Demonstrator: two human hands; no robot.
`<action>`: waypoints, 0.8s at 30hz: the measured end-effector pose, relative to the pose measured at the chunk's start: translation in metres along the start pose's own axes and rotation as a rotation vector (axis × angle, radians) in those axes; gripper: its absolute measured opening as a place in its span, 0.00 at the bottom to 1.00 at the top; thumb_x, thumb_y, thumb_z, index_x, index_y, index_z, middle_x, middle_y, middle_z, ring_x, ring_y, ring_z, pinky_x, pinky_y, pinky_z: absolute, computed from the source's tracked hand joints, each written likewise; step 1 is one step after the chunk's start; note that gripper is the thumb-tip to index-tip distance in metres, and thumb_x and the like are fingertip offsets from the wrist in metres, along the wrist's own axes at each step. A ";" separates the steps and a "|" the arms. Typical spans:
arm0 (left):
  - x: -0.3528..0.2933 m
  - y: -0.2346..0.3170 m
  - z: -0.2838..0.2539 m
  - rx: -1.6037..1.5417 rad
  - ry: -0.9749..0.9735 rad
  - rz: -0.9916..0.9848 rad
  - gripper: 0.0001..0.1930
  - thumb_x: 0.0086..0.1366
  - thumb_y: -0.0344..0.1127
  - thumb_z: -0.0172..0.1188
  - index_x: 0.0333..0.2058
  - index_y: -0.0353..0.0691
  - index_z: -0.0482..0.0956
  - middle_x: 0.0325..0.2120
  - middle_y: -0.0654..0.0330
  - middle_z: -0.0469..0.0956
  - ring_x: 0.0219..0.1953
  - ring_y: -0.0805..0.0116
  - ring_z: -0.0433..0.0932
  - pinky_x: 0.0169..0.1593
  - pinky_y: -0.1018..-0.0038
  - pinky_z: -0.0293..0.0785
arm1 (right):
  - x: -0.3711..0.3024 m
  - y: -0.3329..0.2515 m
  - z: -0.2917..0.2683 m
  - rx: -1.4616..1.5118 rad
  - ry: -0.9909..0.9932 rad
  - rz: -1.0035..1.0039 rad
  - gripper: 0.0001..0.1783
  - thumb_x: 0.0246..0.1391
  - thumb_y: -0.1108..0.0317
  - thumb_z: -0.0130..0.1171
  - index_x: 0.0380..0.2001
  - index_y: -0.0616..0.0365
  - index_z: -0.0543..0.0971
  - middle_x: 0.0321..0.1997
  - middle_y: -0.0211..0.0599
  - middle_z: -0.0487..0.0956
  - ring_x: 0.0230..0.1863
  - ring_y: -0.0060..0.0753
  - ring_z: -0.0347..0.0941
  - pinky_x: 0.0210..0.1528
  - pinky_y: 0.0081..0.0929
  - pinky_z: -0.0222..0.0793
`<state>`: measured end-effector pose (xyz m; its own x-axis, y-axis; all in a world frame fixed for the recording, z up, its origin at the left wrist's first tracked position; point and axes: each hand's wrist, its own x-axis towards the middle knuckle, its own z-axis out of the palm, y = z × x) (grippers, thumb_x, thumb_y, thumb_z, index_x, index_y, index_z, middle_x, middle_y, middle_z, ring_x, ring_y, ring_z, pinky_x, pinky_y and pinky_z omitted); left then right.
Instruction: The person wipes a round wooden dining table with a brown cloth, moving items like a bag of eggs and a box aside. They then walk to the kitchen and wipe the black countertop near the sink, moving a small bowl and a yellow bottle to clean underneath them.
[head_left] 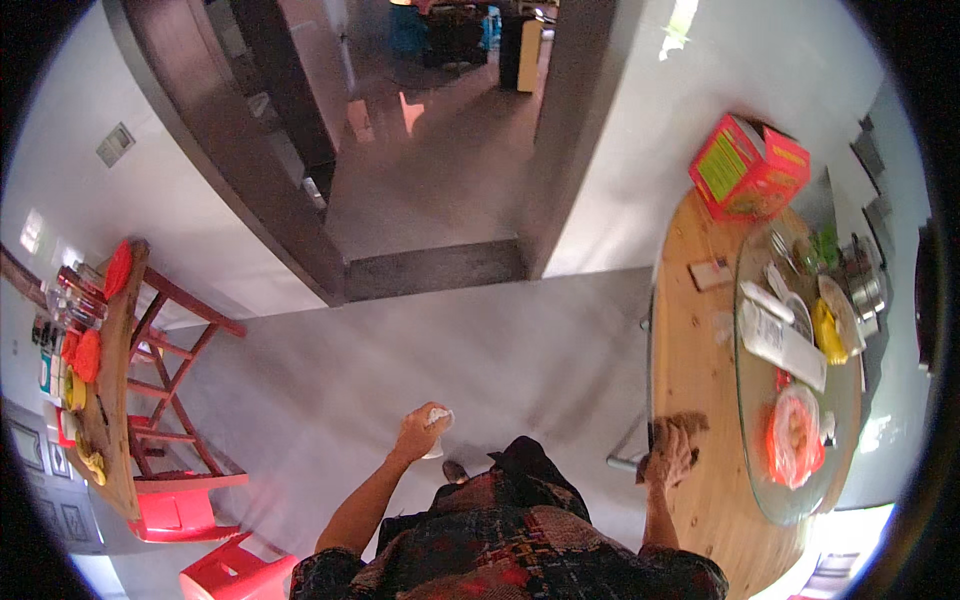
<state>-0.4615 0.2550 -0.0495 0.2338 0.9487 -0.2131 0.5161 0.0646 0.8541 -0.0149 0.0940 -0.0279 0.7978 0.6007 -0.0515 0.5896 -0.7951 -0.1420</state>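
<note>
Over the floor, my left hand [416, 436] is closed around a small white thing [440, 414]. Part of it also shows below my fingers, and its kind is not clear. On the right, my right hand [670, 460] is at the near-left edge of the wooden table [695, 350]. Its fingers are bent over a brown cloth [690, 424], which shows beyond the fingertips. My palm and part of the cloth are hidden.
A round glass turntable [752, 450] on the table carries a red plastic bag [793, 440], a long white package [780, 345] and a yellow packet [828, 332]. Behind is a red carton [750, 168]. Left are a cluttered table [120, 400] and red stools [230, 570]. Ahead is a doorway step [435, 268].
</note>
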 end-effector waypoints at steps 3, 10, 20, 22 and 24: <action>0.045 -0.037 -0.015 0.107 -0.026 -0.061 0.21 0.58 0.53 0.58 0.38 0.39 0.77 0.28 0.46 0.79 0.34 0.47 0.79 0.38 0.59 0.73 | 0.024 -0.026 0.024 -0.215 0.180 0.008 0.26 0.56 0.61 0.48 0.60 0.35 0.65 0.66 0.36 0.59 0.63 0.50 0.54 0.61 0.56 0.45; 0.179 0.002 -0.065 0.021 -0.101 -0.072 0.26 0.59 0.55 0.55 0.38 0.33 0.77 0.34 0.44 0.79 0.39 0.45 0.77 0.43 0.59 0.71 | 0.148 -0.162 0.038 -0.241 0.242 -0.226 0.27 0.55 0.64 0.49 0.59 0.39 0.64 0.64 0.41 0.59 0.63 0.49 0.54 0.60 0.55 0.47; 0.404 0.033 -0.139 -0.119 0.002 -0.111 0.22 0.59 0.54 0.57 0.32 0.37 0.77 0.30 0.52 0.79 0.33 0.59 0.78 0.37 0.65 0.70 | 0.240 -0.529 0.120 0.291 -0.584 -1.051 0.23 0.45 0.67 0.57 0.49 0.45 0.75 0.48 0.36 0.75 0.51 0.42 0.69 0.55 0.36 0.64; 0.445 0.053 -0.168 -0.200 0.012 -0.172 0.20 0.59 0.51 0.59 0.32 0.35 0.77 0.29 0.54 0.79 0.33 0.64 0.78 0.37 0.67 0.71 | 0.228 -0.640 0.114 0.512 -0.719 -1.007 0.22 0.47 0.67 0.58 0.49 0.50 0.74 0.48 0.39 0.75 0.50 0.45 0.69 0.54 0.37 0.65; 0.491 0.049 -0.188 -0.379 0.029 -0.199 0.18 0.60 0.47 0.59 0.35 0.34 0.77 0.30 0.57 0.80 0.34 0.69 0.77 0.38 0.69 0.71 | 0.225 -0.731 0.105 0.576 -0.732 -1.196 0.23 0.50 0.68 0.57 0.52 0.52 0.72 0.48 0.41 0.75 0.50 0.47 0.70 0.52 0.38 0.66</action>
<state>-0.4763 0.7818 -0.0234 0.1342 0.9141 -0.3827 0.2087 0.3515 0.9126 -0.2795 0.8191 -0.0394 -0.4393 0.8956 -0.0699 0.5589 0.2116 -0.8018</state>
